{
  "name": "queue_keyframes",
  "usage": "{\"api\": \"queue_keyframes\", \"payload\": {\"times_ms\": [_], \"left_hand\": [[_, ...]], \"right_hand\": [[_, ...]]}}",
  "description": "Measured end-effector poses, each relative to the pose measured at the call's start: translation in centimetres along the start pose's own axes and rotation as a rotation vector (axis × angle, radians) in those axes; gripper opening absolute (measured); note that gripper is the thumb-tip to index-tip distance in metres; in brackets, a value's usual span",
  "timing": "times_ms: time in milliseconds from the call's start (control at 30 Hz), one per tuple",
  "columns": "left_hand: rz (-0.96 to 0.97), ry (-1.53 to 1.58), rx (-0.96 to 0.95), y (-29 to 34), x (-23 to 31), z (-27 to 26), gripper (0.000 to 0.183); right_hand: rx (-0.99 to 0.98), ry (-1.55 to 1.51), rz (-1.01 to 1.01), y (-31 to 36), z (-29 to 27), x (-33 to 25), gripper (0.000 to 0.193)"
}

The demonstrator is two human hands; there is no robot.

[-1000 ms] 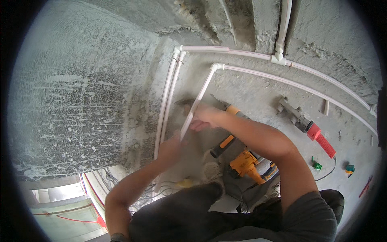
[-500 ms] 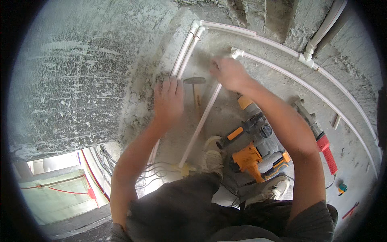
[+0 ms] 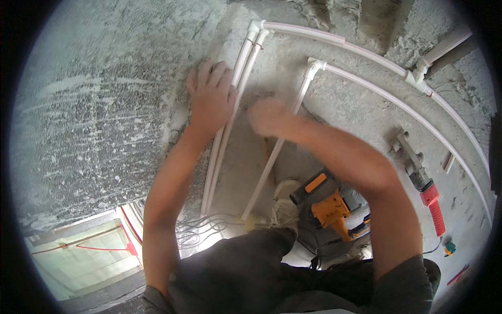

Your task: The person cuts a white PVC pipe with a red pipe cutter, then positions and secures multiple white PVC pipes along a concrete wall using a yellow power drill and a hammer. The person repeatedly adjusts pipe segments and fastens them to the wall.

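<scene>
My left hand (image 3: 212, 99) has its fingers spread against the rough wall, with its inner edge at a pair of white plastic pipes (image 3: 218, 149) running along the wall's foot. My right hand (image 3: 272, 118) is low over the floor between that pair and a single white pipe (image 3: 267, 167). It looks curled, but blur hides its fingers. It covers the spot where a hammer lay, and whether it grips the hammer cannot be made out. Beyond my right hand, a white elbow fitting (image 3: 315, 67) joins the single pipe to a long curving one.
An orange and black rotary hammer (image 3: 332, 209) stands by my shoes. To its right lies a pipe welding iron with a red handle (image 3: 433, 206), its cable trailing off. Grey cables (image 3: 201, 227) are tangled at the lower left. A tee fitting (image 3: 417, 80) sits on the far pipe.
My left hand has moved up and left onto the wall beside the paired pipes. My right hand has come down and left from the elbow fitting to where the hammer was visible.
</scene>
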State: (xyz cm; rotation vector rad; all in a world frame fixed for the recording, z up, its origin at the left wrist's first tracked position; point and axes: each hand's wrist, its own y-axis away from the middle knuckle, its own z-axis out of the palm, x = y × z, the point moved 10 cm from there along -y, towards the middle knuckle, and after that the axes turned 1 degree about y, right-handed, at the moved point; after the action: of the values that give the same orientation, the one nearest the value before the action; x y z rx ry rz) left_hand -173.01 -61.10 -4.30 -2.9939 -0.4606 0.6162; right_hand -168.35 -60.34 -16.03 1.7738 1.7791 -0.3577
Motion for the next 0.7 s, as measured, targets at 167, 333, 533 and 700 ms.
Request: {"api": "queue_keyframes", "payload": {"times_ms": [167, 333, 533, 700], "left_hand": [[0.035, 0.088, 0.069, -2.1, 0.4, -0.2, 0.036], [0.103, -0.047, 0.068, -5.7, 1.1, -0.5, 0.037], [0.288, -0.077, 0.006, -11.4, 1.6, 0.3, 0.039], [0.344, -0.134, -0.162, -13.1, 1.0, 3.8, 0.034]], "right_hand": [[-0.053, -0.141, 0.271, -1.8, 6.9, 2.3, 0.021], [0.122, -0.333, 0.374, -1.6, 7.4, 4.3, 0.024], [0.523, -0.901, 0.665, -0.3, 4.6, 8.0, 0.03], [0.779, -2.279, 0.347, 1.5, 0.8, 6.4, 0.019]]}}
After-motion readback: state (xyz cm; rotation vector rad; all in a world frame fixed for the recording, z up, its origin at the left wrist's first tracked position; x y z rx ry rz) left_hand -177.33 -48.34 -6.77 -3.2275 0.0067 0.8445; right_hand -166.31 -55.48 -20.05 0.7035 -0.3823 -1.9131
